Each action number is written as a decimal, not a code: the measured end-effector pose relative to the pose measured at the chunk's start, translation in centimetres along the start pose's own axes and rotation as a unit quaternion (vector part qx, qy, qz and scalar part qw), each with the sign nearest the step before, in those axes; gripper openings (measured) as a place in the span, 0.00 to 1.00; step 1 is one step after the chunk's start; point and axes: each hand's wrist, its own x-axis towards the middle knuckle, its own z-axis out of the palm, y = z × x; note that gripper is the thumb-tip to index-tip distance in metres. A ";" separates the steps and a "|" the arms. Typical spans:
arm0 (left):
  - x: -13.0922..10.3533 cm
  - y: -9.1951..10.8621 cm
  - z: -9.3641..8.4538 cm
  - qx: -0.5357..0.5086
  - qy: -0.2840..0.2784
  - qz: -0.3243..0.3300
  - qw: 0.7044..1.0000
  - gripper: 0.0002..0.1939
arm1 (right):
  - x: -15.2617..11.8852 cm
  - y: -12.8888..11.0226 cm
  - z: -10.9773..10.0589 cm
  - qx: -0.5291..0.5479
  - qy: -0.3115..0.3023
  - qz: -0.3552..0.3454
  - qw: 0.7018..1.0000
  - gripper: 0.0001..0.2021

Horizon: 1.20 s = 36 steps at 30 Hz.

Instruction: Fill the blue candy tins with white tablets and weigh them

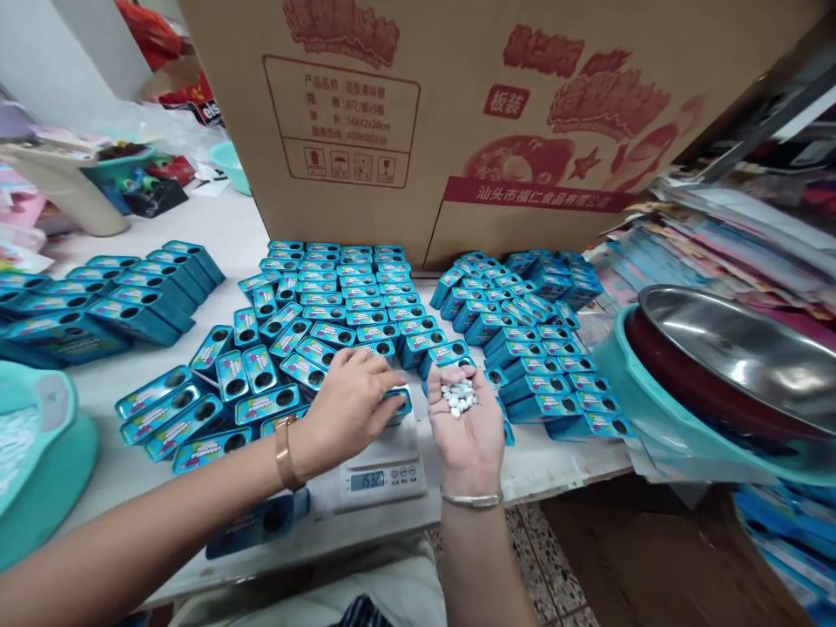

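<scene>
My left hand [356,401], with a gold bracelet on its wrist, reaches over a small digital scale [385,479]. Its fingers are bent and drawn in toward the thumb, right at the top of a blue tin [403,403] on the scale; what they pinch, if anything, is hidden. The display reads about 153.2. Palm up beside the scale, my right hand [467,440] is cupped around a small heap of white candies [459,397]. Rows of upright blue tins [356,305] with dark round holes in their tops stand just behind both hands.
A big cardboard carton [431,131] rises behind the tins. More tins [542,383] stand to the right, near stacked basins [738,374]. At left, a turquoise basket [65,470] contains white pieces. One tin [258,525] lies near the front edge.
</scene>
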 end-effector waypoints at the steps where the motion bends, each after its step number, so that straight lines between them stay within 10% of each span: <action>1: 0.0 -0.2 0.1 -0.002 -0.004 0.001 1.000 0.12 | 0.0 -0.3 0.0 0.000 -0.002 -0.002 1.000 0.14; 5: -0.6 -0.7 0.9 0.019 -0.035 -0.006 0.999 0.27 | -0.1 -0.7 -0.3 -0.011 -0.001 -0.013 1.000 0.12; 9: -2.6 -0.8 0.0 0.034 -0.082 -0.027 0.996 0.15 | -0.7 -0.8 -0.5 -0.043 -0.007 0.001 0.999 0.11; 19: -20.8 -3.7 -13.5 0.066 0.130 -0.269 0.952 0.17 | -1.5 -0.7 -0.3 -0.077 0.078 -0.020 0.994 0.15; 25: -27.8 -7.0 -8.6 0.087 0.035 -0.321 0.943 0.17 | -2.0 1.8 0.3 -0.099 0.053 -0.003 0.994 0.14; 31: -25.4 -8.5 -4.8 0.144 0.055 -0.298 0.942 0.21 | -2.7 1.4 0.0 -0.103 0.031 -0.007 0.994 0.12; 36: -24.1 -4.7 -3.2 0.135 0.157 -0.273 0.939 0.27 | -2.4 0.4 -1.3 -0.118 0.021 -0.026 0.992 0.07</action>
